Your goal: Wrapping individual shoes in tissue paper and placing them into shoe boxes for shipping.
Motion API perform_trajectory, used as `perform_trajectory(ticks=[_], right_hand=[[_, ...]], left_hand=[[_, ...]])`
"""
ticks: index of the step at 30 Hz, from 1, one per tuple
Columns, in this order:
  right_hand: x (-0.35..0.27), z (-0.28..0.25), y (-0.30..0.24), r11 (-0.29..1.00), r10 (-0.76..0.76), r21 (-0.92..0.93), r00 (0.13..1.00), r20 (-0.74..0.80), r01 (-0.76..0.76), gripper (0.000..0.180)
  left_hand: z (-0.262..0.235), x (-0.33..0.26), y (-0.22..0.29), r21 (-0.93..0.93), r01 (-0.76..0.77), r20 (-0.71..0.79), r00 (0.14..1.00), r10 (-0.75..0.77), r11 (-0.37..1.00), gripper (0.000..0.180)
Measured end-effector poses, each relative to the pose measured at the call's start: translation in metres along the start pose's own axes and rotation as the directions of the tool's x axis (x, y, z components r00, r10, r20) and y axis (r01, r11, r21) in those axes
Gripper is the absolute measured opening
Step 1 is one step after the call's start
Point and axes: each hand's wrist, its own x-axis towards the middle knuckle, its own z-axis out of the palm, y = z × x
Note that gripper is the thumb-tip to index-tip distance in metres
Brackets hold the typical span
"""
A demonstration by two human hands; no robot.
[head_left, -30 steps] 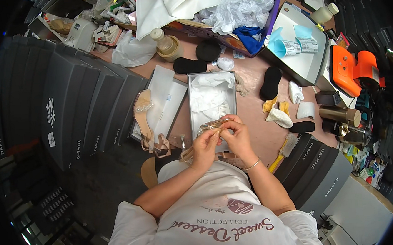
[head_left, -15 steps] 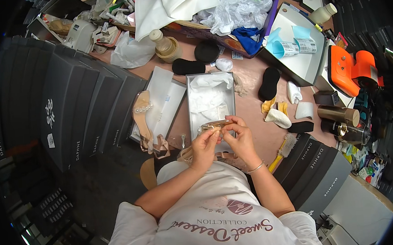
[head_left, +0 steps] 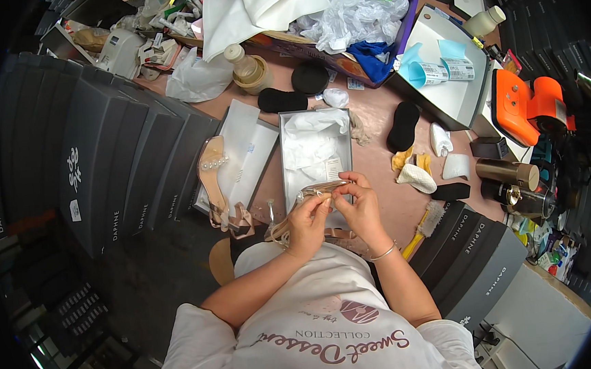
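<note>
Both hands are closed round a beige sandal with a clear strap, held over the near end of a grey shoebox. My left hand grips it from the left, and my right hand pinches at it from the right, thumbs almost meeting. Its ribbon ties hang below the hands, partly hidden by them. White tissue paper lies in the box. A matching sandal with pearls across its strap rests on the box lid to the left.
Dark shoeboxes stand stacked at the left, and more at the lower right. A yellow-handled brush, black pads and sponges lie right of the box. A liquid bottle and an orange device stand farther off.
My hands stay almost in place, with small finger movements at the sandal's strap. Nothing else has visibly moved.
</note>
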Motion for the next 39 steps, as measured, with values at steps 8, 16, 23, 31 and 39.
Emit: perform_trajectory(ticks=[8, 16, 23, 31, 39], right_hand=[[0.001, 0.009, 0.002, 0.995, -0.087, -0.062, 0.994, -0.063, 0.084, 0.009], [0.001, 0.02, 0.005, 0.991, -0.128, -0.058, 0.978, -0.165, 0.12, 0.01], [0.002, 0.02, 0.004, 0.996, -0.092, -0.005, 0.984, -0.151, 0.092, 0.01], [0.005, 0.014, 0.008, 0.996, -0.074, 0.053, 0.996, -0.055, 0.077, 0.01], [0.006, 0.004, 0.005, 0.999, 0.01, 0.032, 0.996, 0.084, -0.012, 0.013]], left_hand=[[-0.003, 0.002, 0.006, 0.045, 0.011, -0.004, 1.0, -0.011, 0.999, 0.017], [-0.002, 0.004, -0.013, -0.117, 0.089, 0.009, 0.996, -0.089, 0.989, 0.019], [-0.001, 0.007, -0.001, -0.244, 0.141, 0.025, 0.99, -0.139, 0.96, 0.018], [-0.004, 0.009, 0.0, -0.279, 0.166, 0.014, 0.985, -0.169, 0.946, 0.016], [-0.002, 0.004, 0.002, -0.251, 0.146, 0.012, 0.989, -0.148, 0.957, 0.017]])
